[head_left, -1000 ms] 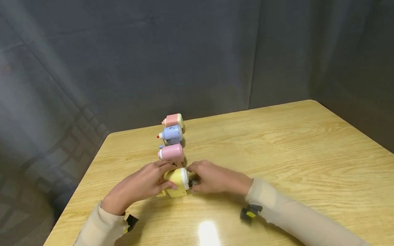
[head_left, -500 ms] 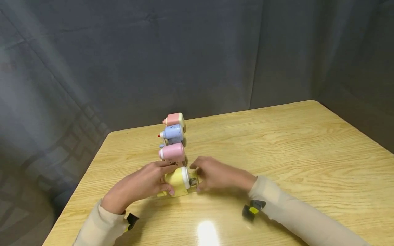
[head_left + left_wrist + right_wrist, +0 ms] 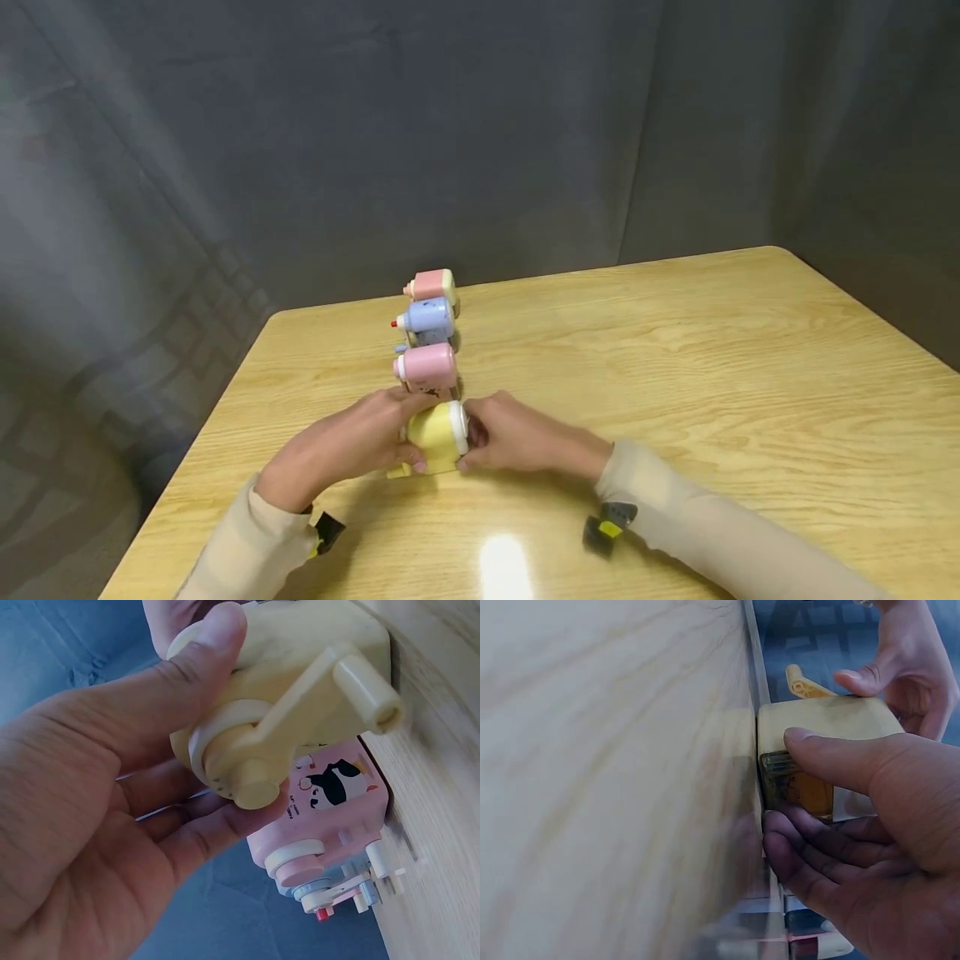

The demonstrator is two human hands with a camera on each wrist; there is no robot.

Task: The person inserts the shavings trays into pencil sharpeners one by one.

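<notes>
**Clerk:** Head view, largest item first: wooden worktop [image 3: 675, 375], pale grain, dark curtain [image 3: 450, 125] hung behind it. What stands on it?

**Checker:** One row of four hand-crank pencil sharpeners, running away from the person near the left side. Far end: peach sharpener [image 3: 432, 285]. Next: blue sharpener [image 3: 427, 321] with a red knob on its crank. Next: pink sharpener [image 3: 426, 367]. Nearest: yellow sharpener [image 3: 437, 433], touching or just short of the pink one; I cannot tell which. All cranks point left, so the row reads as a matched set.

**Clerk:** Who holds the yellow one?

**Checker:** Both hands. Left hand [image 3: 341, 450]: thumb curled over the top of the body, fingers wrapped round its far side, crank [image 3: 330, 690] left free beside the palm. That grip probably steadies the body on the worktop.

**Clerk:** And the right hand [image 3: 525, 437]?

**Checker:** Thumb pressed on the top edge, fingers curled against the end face, closing on the clear shavings drawer [image 3: 795, 784] with orange showing inside. Seemingly it pushes against the left hand's hold, so the sharpener stays square to the row.

**Clerk:** Smaller entries?

**Checker:** Panda print [image 3: 330, 784] on the pink sharpener's side. Beige sleeves on both arms. Black-and-yellow wrist device [image 3: 607, 525] under the right forearm, its twin [image 3: 326, 533] under the left.
</notes>
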